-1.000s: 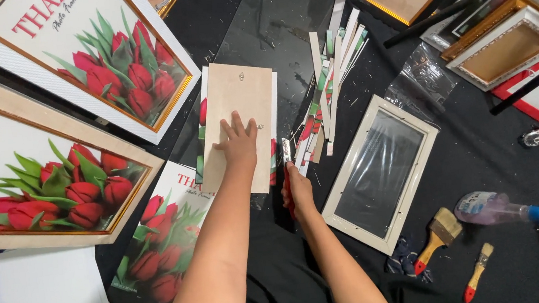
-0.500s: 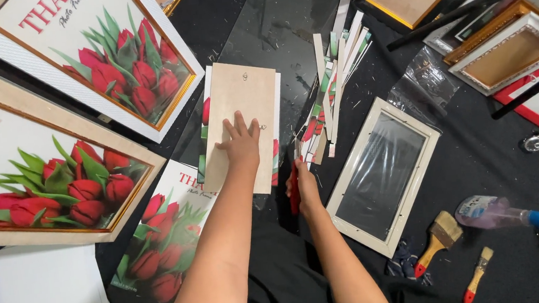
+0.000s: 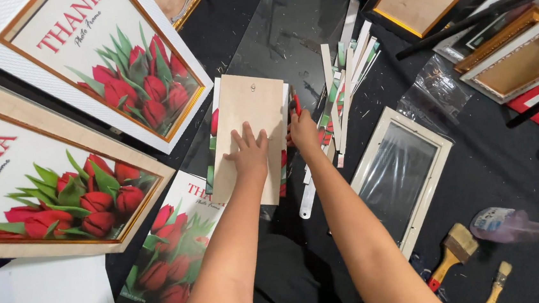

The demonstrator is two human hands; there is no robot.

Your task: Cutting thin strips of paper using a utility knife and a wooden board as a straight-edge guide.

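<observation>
- Two bare hands at work on a pale rectangular wooden backing board (image 3: 250,108), lying lengthwise on a red-tulip printed sheet (image 3: 214,120) in the middle of the black-covered table (image 3: 494,153).
- Left hand (image 3: 249,156): laid flat on the board's lower half, fingers spread, gripping nothing, only pressing down.
- Right hand (image 3: 303,133): set against the board's right edge, fingers curled; a sliver of red at the fingertips, perhaps a cutter handle, though hard to tell what is held or how firmly.
- Step in hand, by the look of it: trimming the print along the board's edge, with the board serving as template.
- Called for next: firm, even pressure from the flat hand so that board and print stay aligned.
- Board itself: plain, light-toned, smooth, with a small hanger hole near the far end; print margins showing on both long sides.
- Just right of the hands: a fan of narrow trimmed print strips (image 3: 341,82).
- Further right: a white rectangular glazed frame (image 3: 403,179), two wooden-handled brushes (image 3: 454,252) and a clear spray bottle (image 3: 519,225).
- Left: large framed tulip pictures (image 3: 115,67).
</observation>
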